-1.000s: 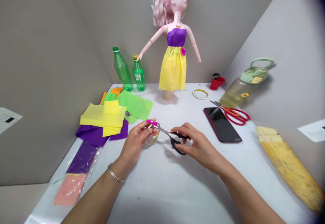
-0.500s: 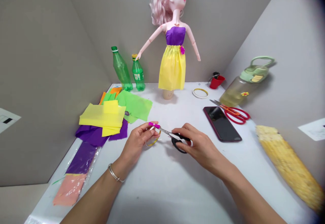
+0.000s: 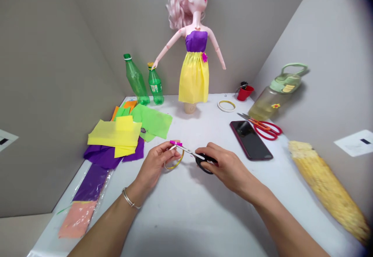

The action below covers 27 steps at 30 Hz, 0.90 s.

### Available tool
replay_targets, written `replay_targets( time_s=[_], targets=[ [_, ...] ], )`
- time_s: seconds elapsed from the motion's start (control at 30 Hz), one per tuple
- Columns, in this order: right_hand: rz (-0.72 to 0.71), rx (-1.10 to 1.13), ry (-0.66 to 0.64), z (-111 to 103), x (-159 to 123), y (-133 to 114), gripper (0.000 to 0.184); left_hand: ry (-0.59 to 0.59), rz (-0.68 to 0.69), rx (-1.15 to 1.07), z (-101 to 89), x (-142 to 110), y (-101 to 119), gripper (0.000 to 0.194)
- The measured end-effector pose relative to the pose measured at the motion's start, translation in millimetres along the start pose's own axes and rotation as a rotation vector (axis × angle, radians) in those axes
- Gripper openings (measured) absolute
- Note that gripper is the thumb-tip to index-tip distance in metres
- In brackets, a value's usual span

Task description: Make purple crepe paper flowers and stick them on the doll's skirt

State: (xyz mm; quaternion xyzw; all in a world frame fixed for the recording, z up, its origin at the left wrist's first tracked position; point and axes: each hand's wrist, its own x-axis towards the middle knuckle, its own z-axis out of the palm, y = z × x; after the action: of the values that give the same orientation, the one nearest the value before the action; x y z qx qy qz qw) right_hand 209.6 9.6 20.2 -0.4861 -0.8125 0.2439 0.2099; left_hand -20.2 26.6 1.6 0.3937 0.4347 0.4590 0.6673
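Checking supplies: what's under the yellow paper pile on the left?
Purple paper sticks out beneath the yellow paper, green paper beyond its far edge. Directly underneath is covered and cannot be seen.

Steel scissors [image 3: 189,152] with 2 black loop handles sit in the right hand [image 3: 229,167], their tips reaching a magenta strip [image 3: 175,143] pinched by the left hand [image 3: 155,164] (a thin yellow ring [image 3: 175,163] sits just below).

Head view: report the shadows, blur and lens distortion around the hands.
In the head view, soft shadows fall on the white tabletop beneath the left hand, right hand and black-handled scissors; the hands look sharp, the edges bow with wide-angle distortion, and the top right corner darkens.
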Motion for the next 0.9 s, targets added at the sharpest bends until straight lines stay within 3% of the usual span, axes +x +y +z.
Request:
replay_targets(
  time_s=[0.33, 0.67, 0.9],
  targets=[
    [0.038, 0.102, 0.003, 0, 3, 0, 0.033, -0.005, -0.035, -0.104, 1.7, -1, 7, 0.023],
    [0.035, 0.033, -0.009, -1, 0, -7, 0.036, -0.018, -0.049, -0.081, 1.5, -3, 6, 0.033],
    [0.087, 0.133, -0.046, -4, 0, -12, 0.033, -0.075, -0.074, -0.039, 1.4, -2, 4, 0.034]
  ],
)
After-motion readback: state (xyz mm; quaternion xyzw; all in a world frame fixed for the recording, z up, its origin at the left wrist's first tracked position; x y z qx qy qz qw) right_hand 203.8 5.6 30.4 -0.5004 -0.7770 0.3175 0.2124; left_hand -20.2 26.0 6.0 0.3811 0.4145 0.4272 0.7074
